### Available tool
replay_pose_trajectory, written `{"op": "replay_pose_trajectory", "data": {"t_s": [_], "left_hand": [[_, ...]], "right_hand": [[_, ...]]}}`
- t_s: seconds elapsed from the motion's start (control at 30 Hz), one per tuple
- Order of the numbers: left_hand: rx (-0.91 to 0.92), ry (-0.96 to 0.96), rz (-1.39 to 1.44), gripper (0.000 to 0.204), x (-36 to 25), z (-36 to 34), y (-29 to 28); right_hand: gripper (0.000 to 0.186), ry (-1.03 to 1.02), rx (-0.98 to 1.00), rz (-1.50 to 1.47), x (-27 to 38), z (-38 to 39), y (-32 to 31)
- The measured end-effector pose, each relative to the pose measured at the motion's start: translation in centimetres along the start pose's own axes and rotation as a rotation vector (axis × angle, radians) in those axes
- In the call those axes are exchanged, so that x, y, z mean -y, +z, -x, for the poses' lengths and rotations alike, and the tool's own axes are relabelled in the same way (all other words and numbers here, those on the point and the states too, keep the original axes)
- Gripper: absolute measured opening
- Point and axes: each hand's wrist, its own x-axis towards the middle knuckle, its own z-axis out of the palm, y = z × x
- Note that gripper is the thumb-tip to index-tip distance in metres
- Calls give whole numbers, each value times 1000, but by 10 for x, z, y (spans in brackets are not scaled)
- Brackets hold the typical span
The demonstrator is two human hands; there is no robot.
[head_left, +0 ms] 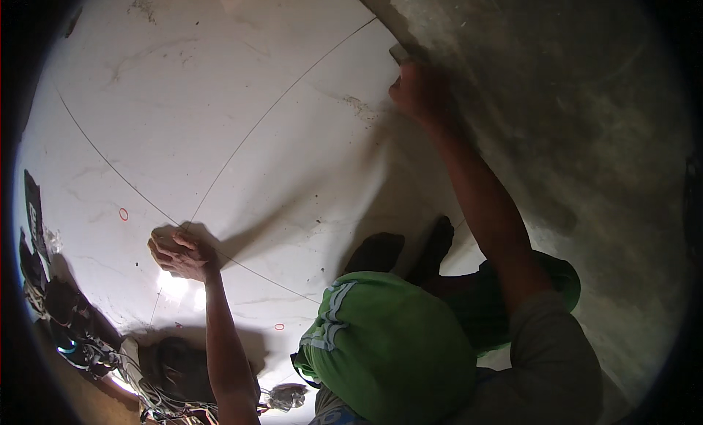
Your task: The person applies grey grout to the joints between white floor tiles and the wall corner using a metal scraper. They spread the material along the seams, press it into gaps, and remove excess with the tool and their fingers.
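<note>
Head view: glossy white floor tiles [285, 150] lie joined, coverage judged partial with grey concrete floor [593, 117] remaining, the right hand [422, 92] clamped on a small flat grey piece [398, 53] at their edge, the left hand [181, 254] curled at a thin dark joint [139, 192], its grip indeterminable.

Left hand [181, 255] curled; right arm [483, 198] outstretched

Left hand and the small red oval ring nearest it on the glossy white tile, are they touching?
Apart: the head view shows white tile between the left hand and small red ring.
</note>
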Motion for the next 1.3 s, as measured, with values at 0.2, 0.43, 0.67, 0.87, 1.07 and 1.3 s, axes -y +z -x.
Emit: {"op": "replay_pose_trajectory", "data": {"t_s": [0.2, 0.43, 0.67, 0.87, 1.07, 1.3], "left_hand": [[-52, -51, 36, 104, 1, -3, 3], [-33, -60, 24, 102, -2, -2, 0], [-44, -58, 23, 101, -2, -1, -1], [-49, -56, 7, 102, 0, -1, 1], [-58, -71, -22, 101, -9, -1, 1], [19, -44, -51, 77, 0, -1, 5]], "right_hand": [[17, -57, 41, 151, -37, 23, 5], [23, 30, 27, 165, -64, 22, 6], [27, -24, -73, 142, -69, 22, 11], [28, -3, -13, 180, -64, 27, 6], [26, -114, -36, 113, -40, 18, -1], [21, -104, -210, 128, -48, -10, 8]]}}
